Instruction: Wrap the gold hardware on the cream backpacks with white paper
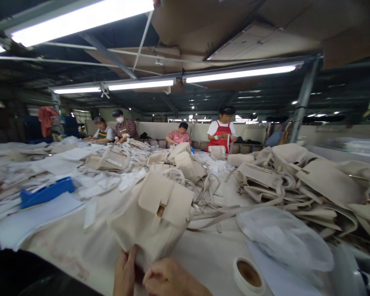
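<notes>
Beige bag: near the middle of the worktop [209, 250], at the near side; the beige bag [169, 230] leans, its flap facing up and toward the near side.
Clasp: a gold-coloured clasp [160, 210] sits at the flap's lower edge.
Left hand: the left hand [125, 269] pinches the bag's near lower edge, thumb against it.
Right hand: the right hand [172, 278] is just right of the left one, fingers curled in, close to the bag's near end; whether it pinches anything, I cannot tell.
White tub: right of the hands, near edge, a round white tub [238, 273] with brown contents.
Clear plastic: a crumpled plastic bag [283, 236] lies beyond the tub, to the right.
Right side: a large heap of bags [329, 176], straps trailing toward the middle.
Left side: a blue tray [47, 192], with white sheets [38, 216] nearer.
Far side: four people, one in a red apron [217, 139] toward the right.
Overhead: lit tube lights [240, 74].
</notes>
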Demonstrator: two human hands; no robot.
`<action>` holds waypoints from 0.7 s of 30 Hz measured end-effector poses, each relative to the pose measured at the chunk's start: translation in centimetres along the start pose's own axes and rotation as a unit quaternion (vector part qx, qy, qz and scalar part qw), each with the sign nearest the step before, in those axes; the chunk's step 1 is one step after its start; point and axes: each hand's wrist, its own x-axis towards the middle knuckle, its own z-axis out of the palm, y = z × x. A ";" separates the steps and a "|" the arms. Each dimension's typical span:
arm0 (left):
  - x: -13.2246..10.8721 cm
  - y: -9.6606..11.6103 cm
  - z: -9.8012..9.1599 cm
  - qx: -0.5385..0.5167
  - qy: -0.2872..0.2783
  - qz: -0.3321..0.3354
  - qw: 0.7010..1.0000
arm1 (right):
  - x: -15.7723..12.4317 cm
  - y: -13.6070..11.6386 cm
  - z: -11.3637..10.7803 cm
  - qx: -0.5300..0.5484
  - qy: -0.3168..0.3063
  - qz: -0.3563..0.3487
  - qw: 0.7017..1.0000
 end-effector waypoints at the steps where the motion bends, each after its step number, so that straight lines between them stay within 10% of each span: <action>1: 0.1 -0.1 0.0 0.000 -0.001 -0.019 1.000 | -0.5 0.9 -0.5 0.090 0.010 0.054 0.994; 5: 0.1 -0.7 0.3 -0.017 -0.009 -0.068 0.998 | -1.3 1.5 -2.2 0.364 0.078 0.099 0.923; 16: -2.7 -1.2 1.2 -0.118 -0.020 -0.110 0.987 | 4.1 -0.6 -1.9 0.605 0.200 0.067 0.768; 21: -4.0 -0.2 0.2 -0.083 -0.118 -0.190 0.971 | 5.0 -2.0 -2.6 0.592 0.257 0.059 0.761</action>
